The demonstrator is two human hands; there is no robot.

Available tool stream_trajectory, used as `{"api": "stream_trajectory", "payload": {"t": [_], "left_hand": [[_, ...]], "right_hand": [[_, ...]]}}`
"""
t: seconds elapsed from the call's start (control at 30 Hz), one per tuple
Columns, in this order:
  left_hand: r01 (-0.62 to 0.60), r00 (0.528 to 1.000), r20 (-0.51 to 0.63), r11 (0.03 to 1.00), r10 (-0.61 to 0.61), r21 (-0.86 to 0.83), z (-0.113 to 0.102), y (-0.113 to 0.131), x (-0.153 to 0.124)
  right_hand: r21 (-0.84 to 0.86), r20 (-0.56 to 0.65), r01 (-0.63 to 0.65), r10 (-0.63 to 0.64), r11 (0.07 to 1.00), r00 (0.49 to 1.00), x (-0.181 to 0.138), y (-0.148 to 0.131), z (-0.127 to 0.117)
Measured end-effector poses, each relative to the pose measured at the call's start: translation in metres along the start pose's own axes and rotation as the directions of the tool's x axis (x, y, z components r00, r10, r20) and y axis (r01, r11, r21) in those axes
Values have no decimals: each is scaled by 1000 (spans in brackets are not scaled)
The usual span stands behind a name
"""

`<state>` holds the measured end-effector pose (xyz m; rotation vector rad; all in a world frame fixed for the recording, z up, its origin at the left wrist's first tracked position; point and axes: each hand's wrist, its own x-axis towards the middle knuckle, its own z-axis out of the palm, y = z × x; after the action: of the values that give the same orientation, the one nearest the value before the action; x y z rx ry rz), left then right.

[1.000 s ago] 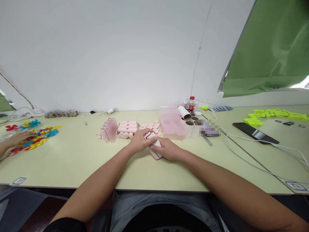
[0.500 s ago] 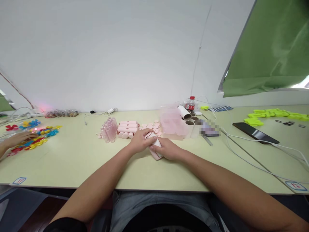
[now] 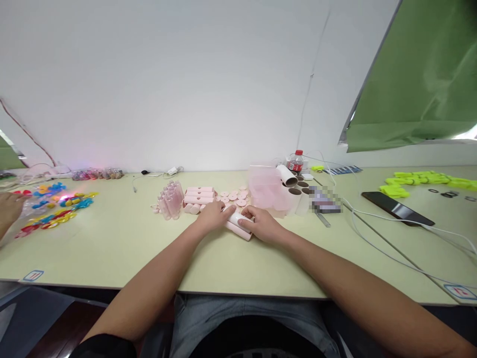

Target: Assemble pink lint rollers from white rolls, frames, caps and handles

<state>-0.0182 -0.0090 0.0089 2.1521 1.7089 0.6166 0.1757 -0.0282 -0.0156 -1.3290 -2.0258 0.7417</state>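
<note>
Between my hands lies a pink cardboard-like tube [image 3: 238, 230], slanting on the table, with a glossy white cylinder [image 3: 241, 222] along its upper side. Whether the two are one piece I cannot tell. The fingers of my left hand [image 3: 211, 218] close on the left end of the white cylinder. At its other end, my right hand [image 3: 265, 224] grips with thumb and bent fingers. Just behind them are several pink discs with small holes [image 3: 233, 195] and a stack of pink tubes [image 3: 199, 194]. Clear pink vials [image 3: 170, 200] stand to the left.
Right of the discs stands a translucent pink box [image 3: 265, 189], beside open cardboard tubes [image 3: 286, 176], a red-capped bottle [image 3: 296, 161] and a metal ruler [image 3: 322, 219]. A phone [image 3: 397, 209] lies further right. At far left, another person's hand [image 3: 9, 211] is near colourful plastic pieces [image 3: 63, 216].
The pink tube and white cylinder have turned from a steep angle to a flatter one on the table. My hands have moved apart toward the two ends. The other person's hand has shifted left.
</note>
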Motion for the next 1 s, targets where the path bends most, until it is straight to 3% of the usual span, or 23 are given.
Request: {"api": "stream_trajectory", "payload": {"t": [0.27,0.5,0.67,0.87,1.0], "left_hand": [[48,995,86,994,-56,95,2,-4,-2],[49,997,43,987,-56,151,1,-2,-3],[44,995,-97,991,-32,126,-7,5,-4],[108,958,-280,983,-63,147,-60,6,-16],[220,945,-295,943,-142,249,-110,-16,-26]], "right_hand": [[-142,0,-3,3,990,1000,-2,-3,-3],[-238,-54,-9,-4,971,999,0,-4,-3],[-269,-123,8,-43,963,992,0,-4,-3],[-206,-169,84,-120,975,978,-4,-9,-4],[-130,-166,155,-176,979,970,-4,-11,-3]]}}
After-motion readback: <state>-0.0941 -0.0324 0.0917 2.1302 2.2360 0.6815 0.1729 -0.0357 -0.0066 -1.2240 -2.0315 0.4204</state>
